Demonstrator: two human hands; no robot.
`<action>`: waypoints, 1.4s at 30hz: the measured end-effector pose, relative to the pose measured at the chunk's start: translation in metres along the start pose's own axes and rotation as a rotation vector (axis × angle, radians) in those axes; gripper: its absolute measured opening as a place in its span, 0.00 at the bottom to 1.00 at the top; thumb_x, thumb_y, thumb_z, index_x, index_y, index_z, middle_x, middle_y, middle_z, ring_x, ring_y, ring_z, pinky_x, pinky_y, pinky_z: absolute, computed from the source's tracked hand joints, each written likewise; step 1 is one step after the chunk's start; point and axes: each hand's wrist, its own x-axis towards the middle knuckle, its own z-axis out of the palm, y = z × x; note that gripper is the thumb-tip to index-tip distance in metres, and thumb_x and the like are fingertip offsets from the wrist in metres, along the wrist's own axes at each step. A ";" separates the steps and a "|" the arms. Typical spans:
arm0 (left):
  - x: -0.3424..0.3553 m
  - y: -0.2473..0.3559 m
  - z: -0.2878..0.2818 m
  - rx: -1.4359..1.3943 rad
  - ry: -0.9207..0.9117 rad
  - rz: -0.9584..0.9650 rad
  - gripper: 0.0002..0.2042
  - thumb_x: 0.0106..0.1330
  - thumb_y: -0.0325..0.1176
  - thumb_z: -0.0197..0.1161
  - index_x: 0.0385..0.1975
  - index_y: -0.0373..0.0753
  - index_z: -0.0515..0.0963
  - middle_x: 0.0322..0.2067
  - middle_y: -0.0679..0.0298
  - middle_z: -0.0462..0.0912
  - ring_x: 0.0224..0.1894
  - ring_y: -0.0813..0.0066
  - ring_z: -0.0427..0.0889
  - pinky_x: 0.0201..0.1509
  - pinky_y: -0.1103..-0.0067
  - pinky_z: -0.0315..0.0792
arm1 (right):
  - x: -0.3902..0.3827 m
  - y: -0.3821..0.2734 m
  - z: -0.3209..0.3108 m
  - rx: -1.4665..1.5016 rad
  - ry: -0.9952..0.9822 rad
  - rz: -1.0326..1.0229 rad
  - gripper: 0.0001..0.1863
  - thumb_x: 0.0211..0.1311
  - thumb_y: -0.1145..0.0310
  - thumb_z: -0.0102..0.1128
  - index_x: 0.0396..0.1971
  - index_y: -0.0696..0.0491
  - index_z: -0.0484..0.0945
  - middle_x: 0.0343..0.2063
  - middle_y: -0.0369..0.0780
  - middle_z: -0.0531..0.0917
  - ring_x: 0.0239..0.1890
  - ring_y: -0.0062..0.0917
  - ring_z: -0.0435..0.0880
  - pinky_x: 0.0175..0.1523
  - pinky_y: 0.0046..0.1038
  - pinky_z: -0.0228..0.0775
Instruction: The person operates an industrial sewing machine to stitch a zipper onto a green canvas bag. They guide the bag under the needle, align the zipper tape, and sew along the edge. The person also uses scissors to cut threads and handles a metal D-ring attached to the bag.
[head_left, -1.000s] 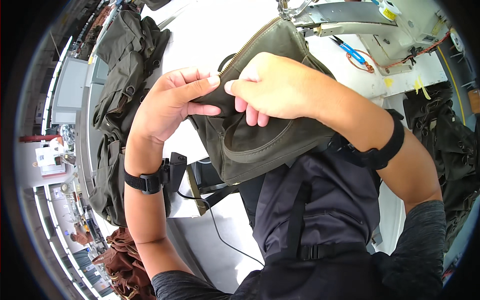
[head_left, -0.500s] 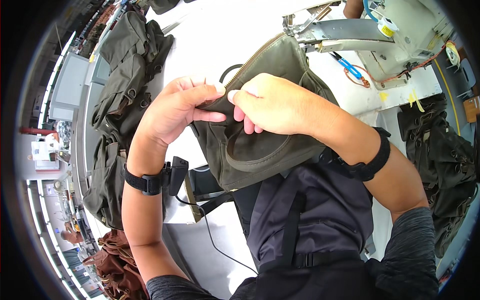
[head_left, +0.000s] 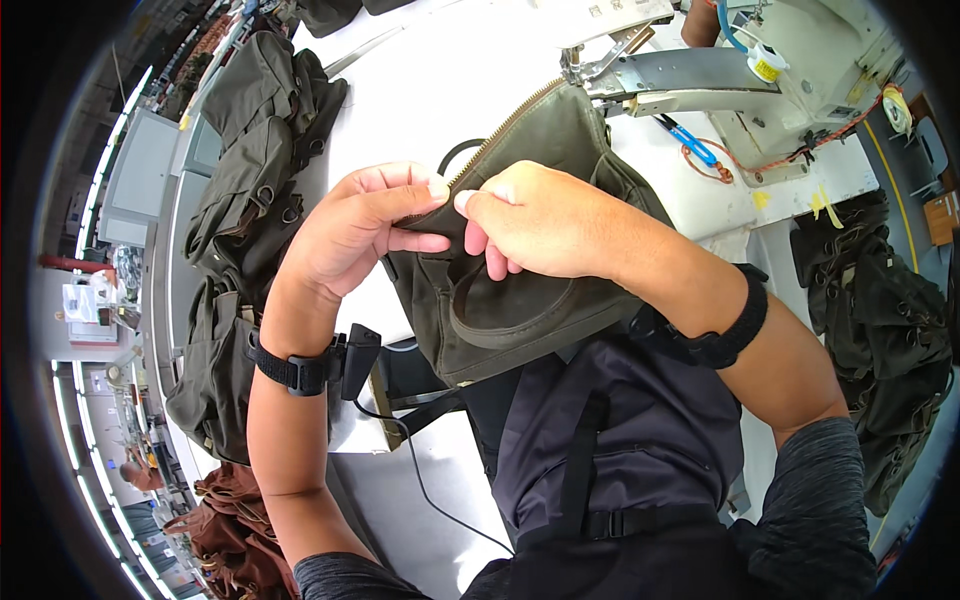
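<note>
A dark olive fabric bag (head_left: 535,340) with a looped handle lies across the table's near edge and my lap. Along its open mouth runs a brass-toothed zipper (head_left: 505,132), whose far end reaches a sewing machine's arm. My left hand (head_left: 365,225) pinches the bag's edge at the zipper's near end between thumb and fingers. Close beside it on the right, my right hand (head_left: 545,220) is closed on the same edge, with thumb and forefinger pressed together. What lies under its fingers is hidden.
The sewing machine (head_left: 690,80) stands at the far right of the white table (head_left: 400,110). Blue-handled thread snips (head_left: 690,138) and an orange cord lie by it. Olive bags (head_left: 250,170) are heaped on the left, more bags (head_left: 875,340) on the right, and reddish-brown ones (head_left: 235,520) lower left.
Both hands keep their pinch on the bag's edge, with the right hand slightly lower in the picture. The far end of the zipper also sits a little lower and further left.
</note>
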 end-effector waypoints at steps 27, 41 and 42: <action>-0.002 -0.005 0.005 0.009 0.078 0.038 0.11 0.74 0.35 0.66 0.47 0.34 0.85 0.40 0.68 0.87 0.39 0.84 0.86 0.42 0.81 0.87 | -0.005 0.002 0.000 0.056 0.051 -0.058 0.27 0.79 0.55 0.45 0.33 0.62 0.85 0.22 0.41 0.86 0.25 0.23 0.82 0.36 0.28 0.76; 0.000 -0.009 0.001 -0.006 0.088 0.027 0.10 0.73 0.33 0.66 0.47 0.34 0.86 0.39 0.69 0.88 0.35 0.86 0.85 0.36 0.85 0.85 | -0.004 0.006 0.001 0.061 0.091 -0.072 0.26 0.78 0.54 0.46 0.31 0.60 0.84 0.21 0.39 0.85 0.25 0.24 0.82 0.38 0.30 0.75; 0.000 -0.008 0.001 -0.006 0.087 0.024 0.10 0.73 0.32 0.66 0.47 0.34 0.86 0.38 0.69 0.88 0.35 0.86 0.85 0.35 0.85 0.85 | -0.005 0.007 0.001 0.088 0.087 -0.084 0.27 0.79 0.54 0.46 0.33 0.62 0.84 0.21 0.39 0.84 0.24 0.21 0.80 0.34 0.27 0.74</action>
